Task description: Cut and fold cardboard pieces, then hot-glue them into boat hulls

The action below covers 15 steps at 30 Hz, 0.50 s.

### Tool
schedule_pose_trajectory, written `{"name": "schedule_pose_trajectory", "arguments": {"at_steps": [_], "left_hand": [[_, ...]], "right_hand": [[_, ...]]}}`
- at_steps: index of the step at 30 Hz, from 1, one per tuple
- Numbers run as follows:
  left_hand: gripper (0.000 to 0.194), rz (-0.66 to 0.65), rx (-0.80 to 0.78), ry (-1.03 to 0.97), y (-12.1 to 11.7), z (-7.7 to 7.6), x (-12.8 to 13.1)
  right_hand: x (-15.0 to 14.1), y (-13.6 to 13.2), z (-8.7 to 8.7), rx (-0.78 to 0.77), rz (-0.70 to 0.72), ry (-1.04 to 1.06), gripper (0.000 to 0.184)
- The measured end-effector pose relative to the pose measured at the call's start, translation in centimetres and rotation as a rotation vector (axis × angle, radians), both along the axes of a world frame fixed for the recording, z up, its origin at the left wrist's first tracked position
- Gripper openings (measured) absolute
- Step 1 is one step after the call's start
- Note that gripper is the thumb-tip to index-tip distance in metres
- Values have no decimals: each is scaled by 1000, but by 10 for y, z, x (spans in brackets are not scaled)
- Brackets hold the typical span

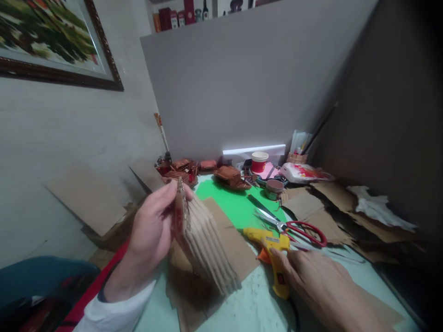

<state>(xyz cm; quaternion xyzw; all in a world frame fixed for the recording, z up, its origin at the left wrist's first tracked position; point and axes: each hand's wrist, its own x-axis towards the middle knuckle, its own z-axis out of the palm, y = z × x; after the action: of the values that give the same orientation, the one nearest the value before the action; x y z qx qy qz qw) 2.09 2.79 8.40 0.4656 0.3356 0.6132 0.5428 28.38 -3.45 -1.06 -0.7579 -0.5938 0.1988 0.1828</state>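
My left hand (152,226) is closed around a layered corrugated cardboard piece (209,240), held tilted above the table, with its ribbed side to the right. A reddish-brown patch shows at the piece's upper left end. Under it lie flat brown cardboard sheets (228,226). My right hand (314,281) is at a yellow hot glue gun (266,237), with a digit across its body near the orange trigger; the other fingers are partly hidden. The gun's nozzle points left. Just beyond it lie red-handled scissors (306,233), their blades partly apart.
A green sheet (224,198) covers the table's middle. Brown layered models (230,177) stand at the back, near a red-and-white cup (259,161) and an open jar (274,188). Cardboard scraps (332,226) are piled right. Grey panels (242,87) rise behind and at right.
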Motion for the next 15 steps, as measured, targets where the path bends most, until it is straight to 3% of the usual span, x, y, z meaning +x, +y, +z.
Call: {"name": "schedule_pose_trajectory", "arguments": {"at_steps": [3, 5, 8, 11, 15], "left_hand": [[30, -40, -3, 14, -5, -2, 6], [31, -82, -9, 30, -9, -5, 11], [27, -175, -38, 38, -18, -9, 20], [20, -259, -91, -7, -28, -13, 28], [19, -268, -196, 7, -39, -19, 33]], "right_hand": [[-14, -12, 23, 71, 127, -4, 44], [-32, -16, 45, 248, 276, 193, 44], [-58, -16, 69, 416, 301, 463, 30], [-74, -15, 75, 334, 349, 652, 31], [-82, -21, 61, 275, 267, 799, 30]]}}
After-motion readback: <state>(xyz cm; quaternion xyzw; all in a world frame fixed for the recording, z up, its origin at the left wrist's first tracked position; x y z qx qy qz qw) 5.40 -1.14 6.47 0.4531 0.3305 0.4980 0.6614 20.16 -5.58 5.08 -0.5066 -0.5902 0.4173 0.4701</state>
